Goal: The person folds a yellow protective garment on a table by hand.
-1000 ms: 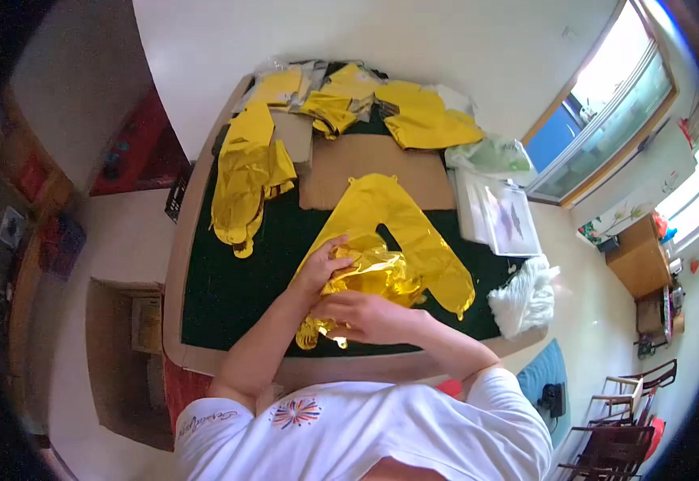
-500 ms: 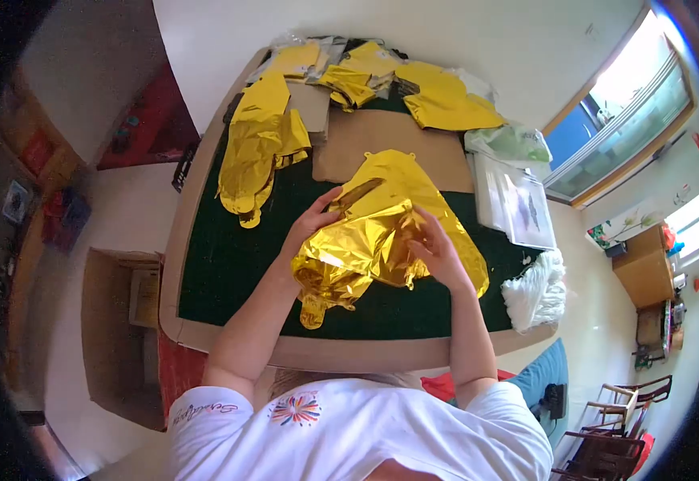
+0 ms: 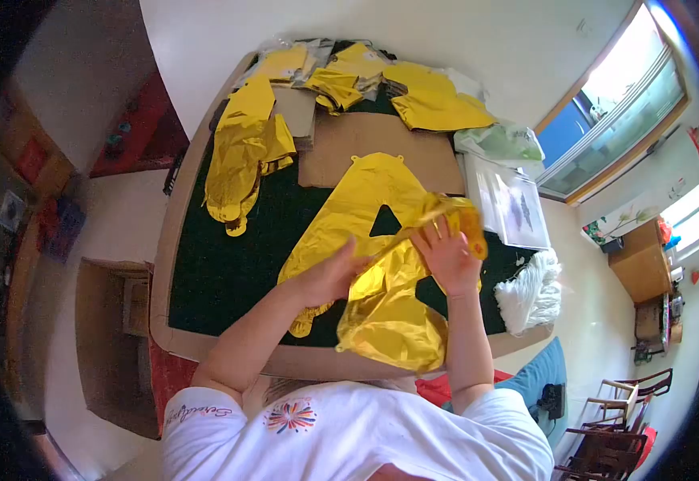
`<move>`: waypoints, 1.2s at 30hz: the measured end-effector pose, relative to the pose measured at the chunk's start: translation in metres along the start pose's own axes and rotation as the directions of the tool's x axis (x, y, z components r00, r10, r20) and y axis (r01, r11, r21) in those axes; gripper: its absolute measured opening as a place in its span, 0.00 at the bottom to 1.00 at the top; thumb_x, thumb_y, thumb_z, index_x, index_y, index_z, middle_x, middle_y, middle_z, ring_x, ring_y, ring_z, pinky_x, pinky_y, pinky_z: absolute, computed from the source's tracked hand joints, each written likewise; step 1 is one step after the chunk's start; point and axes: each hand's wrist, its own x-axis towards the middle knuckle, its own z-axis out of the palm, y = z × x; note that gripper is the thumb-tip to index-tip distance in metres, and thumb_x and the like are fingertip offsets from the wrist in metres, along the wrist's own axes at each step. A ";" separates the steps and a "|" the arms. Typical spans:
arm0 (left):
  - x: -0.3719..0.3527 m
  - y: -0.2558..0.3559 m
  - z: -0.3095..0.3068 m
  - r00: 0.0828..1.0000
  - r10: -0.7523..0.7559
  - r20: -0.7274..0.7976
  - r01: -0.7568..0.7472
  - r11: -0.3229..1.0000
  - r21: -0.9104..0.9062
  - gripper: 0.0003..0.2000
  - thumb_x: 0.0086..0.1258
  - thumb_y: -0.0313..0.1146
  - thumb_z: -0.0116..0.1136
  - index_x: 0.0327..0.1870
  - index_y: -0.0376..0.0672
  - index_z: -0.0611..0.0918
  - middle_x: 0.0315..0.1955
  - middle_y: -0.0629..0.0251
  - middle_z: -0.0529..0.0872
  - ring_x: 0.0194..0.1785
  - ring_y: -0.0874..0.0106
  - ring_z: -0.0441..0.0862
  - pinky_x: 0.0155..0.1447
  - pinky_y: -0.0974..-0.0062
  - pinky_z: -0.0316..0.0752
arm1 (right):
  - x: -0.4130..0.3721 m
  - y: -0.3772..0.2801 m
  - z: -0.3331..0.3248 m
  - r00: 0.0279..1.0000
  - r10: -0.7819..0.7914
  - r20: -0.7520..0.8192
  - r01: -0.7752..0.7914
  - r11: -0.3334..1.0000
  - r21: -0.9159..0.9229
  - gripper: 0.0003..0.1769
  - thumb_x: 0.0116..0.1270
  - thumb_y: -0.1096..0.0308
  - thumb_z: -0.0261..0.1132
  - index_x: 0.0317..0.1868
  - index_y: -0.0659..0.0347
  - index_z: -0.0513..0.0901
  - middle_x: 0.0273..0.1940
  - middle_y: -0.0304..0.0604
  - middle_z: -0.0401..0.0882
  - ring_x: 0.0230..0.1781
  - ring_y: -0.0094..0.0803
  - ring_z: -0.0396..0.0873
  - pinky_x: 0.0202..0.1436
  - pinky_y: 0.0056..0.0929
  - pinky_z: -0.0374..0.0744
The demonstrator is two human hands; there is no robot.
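Note:
A gold foil balloon shaped like the letter A (image 3: 335,220) lies flat on the green tabletop in front of me. Over its lower right part spreads a second, loosely unfolded gold foil balloon (image 3: 397,321), its near end by the table edge. My left hand (image 3: 332,274) touches this second balloon's left side, thumb raised apart from the fingers; the fingertips are partly blurred. At its upper right, my right hand (image 3: 451,255) rests against the foil with fingers spread. The foil flap beyond those fingers is smeared by motion.
Another gold foil balloon (image 3: 241,152) lies at the left. More gold foil pieces (image 3: 438,96) and plastic packets line the back, behind a cardboard sheet (image 3: 337,144). On the right are clear plastic sleeves (image 3: 506,200) and a bundle of white string (image 3: 530,293).
The bunched foil balloon has been spread toward me and to the right, uncovering the A-shaped one beneath. My left hand moved lower and right; the right hand's fingers spread out.

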 end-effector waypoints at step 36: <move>-0.005 0.006 -0.007 0.362 0.929 0.078 -0.033 -0.071 0.997 0.10 0.65 0.26 0.60 0.46 0.43 0.79 0.35 0.61 0.84 0.38 0.71 0.81 0.39 0.76 0.76 | -0.034 -0.086 0.109 0.975 -0.116 0.187 0.209 0.751 -0.626 0.33 0.62 0.72 0.63 0.67 0.57 0.63 0.55 0.51 0.76 0.52 0.36 0.77 0.56 0.29 0.75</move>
